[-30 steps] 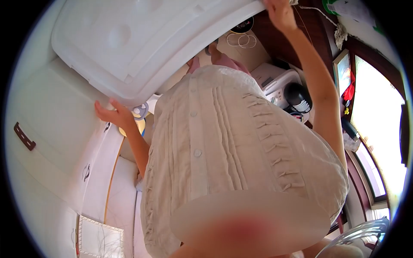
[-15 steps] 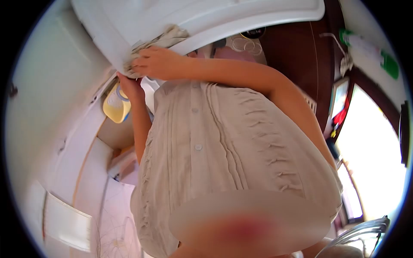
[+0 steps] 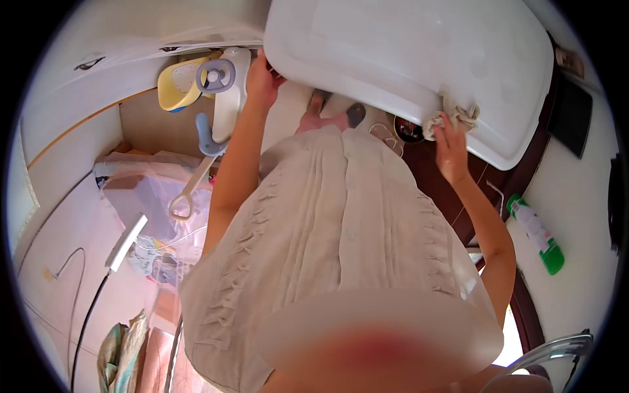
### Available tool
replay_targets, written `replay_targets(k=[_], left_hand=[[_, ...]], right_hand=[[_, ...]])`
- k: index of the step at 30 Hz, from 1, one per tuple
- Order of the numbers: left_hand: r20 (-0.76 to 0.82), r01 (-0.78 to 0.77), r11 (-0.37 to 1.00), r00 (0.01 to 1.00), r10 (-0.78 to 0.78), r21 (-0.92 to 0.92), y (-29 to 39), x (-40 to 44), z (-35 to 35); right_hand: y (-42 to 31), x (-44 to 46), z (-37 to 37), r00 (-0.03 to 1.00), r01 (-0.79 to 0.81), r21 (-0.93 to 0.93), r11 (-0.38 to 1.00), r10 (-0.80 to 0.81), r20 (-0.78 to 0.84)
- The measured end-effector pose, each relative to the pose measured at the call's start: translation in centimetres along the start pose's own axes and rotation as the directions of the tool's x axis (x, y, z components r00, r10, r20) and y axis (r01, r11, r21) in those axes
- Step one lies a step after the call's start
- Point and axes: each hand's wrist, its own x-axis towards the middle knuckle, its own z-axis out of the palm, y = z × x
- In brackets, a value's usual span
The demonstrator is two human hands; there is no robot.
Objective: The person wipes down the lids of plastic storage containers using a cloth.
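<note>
A large white plastic panel with rounded corners and a raised rim fills the top of the view. My left hand is at its near left corner, with the fingers curled round the edge and partly hidden beneath it. Over at the near right rim, my right hand presses a crumpled beige cloth against the white surface. The cloth bunches out beyond my fingertips.
On the left are a yellow plastic basket beside a white piece with a grey ring, and a white-headed squeegee. A green-and-white bottle lies at right, near a black flat panel. My feet show below the panel.
My right hand and the cloth have gone from the panel's left corner to its right side. The panel appears further right in view as the camera has turned. My left hand stays at the corner.
</note>
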Motion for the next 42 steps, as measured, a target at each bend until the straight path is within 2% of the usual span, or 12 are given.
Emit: replay_targets(k=[5, 9, 12, 18, 19, 20, 21, 22, 24, 26, 31, 42], left_hand=[[0.045, 0.046, 0.994, 0.998, -0.041, -0.101, -0.4, -0.1, -0.6], [0.158, 0.091, 0.946, 0.986, -0.042, -0.312, -2.1, 0.9, -2.6], [0.201, 0.088, 0.881, 0.980, 0.008, -0.466, -1.4, -0.6, -2.5], [0.190, 0.097, 0.981, 0.980, -0.065, -0.166, 1.1, -2.6, -2.1], [0.101, -0.097, 0.994, 0.991, 0.091, 0.057, 1.6, -3.1, -0.6], [0.048, -0.263, 0.920, 0.964, 0.260, 0.291, 1.9, -3.3, 0.2], [0.135, -0.396, 0.724, 0.910, 0.393, 0.565, 1.7, -2.6, 0.2], [0.132, -0.394, 0.722, 0.910, 0.392, 0.569, 2.0, -2.6, 1.0], [0.321, -0.566, 0.431, 0.793, 0.517, 0.703, 2.5, -2.4, 2.6], [0.344, -0.583, 0.438, 0.788, 0.511, 0.685, 2.0, -1.8, 2.3], [0.361, -0.576, 0.468, 0.804, 0.473, 0.670, 2.6, -1.9, 2.6], [0.348, -0.533, 0.473, 0.835, 0.426, 0.702, 4.3, -2.8, 3.5]], right_hand=[[-8.9, 13.4, 1.7, 0.973, 0.191, 0.115, 0.975, -0.203, 0.106], [-16.8, 25.1, 5.3, 0.948, 0.319, 0.289, 0.903, -0.309, -0.081], [-18.3, 30.8, 8.0, 0.929, 0.358, 0.168, 0.918, -0.331, -0.168], [-7.7, 39.4, 6.2, 0.905, 0.394, -0.109, 0.912, -0.406, -0.125], [-4.1, 41.9, 6.8, 0.943, 0.330, -0.163, 0.930, -0.333, 0.010], [-1.3, 43.9, 7.1, 0.959, 0.272, -0.224, 0.936, -0.245, 0.141], [0.2, 45.2, 5.9, 0.961, 0.243, -0.156, 0.957, -0.259, -0.096], [1.0, 46.2, 5.3, 0.914, 0.226, -0.080, 0.971, -0.240, -0.328], [1.3, 47.5, 7.1, 0.914, 0.229, -0.162, 0.960, -0.270, -0.302], [0.4, 47.2, 8.3, 0.919, 0.223, -0.249, 0.942, -0.289, -0.270], [-6.0, 43.1, 8.1, 0.970, 0.149, 0.181, 0.972, -0.108, -0.216], [7.1, 51.9, 7.6, 0.909, 0.398, 0.008, 0.917, -0.393, -0.141]])
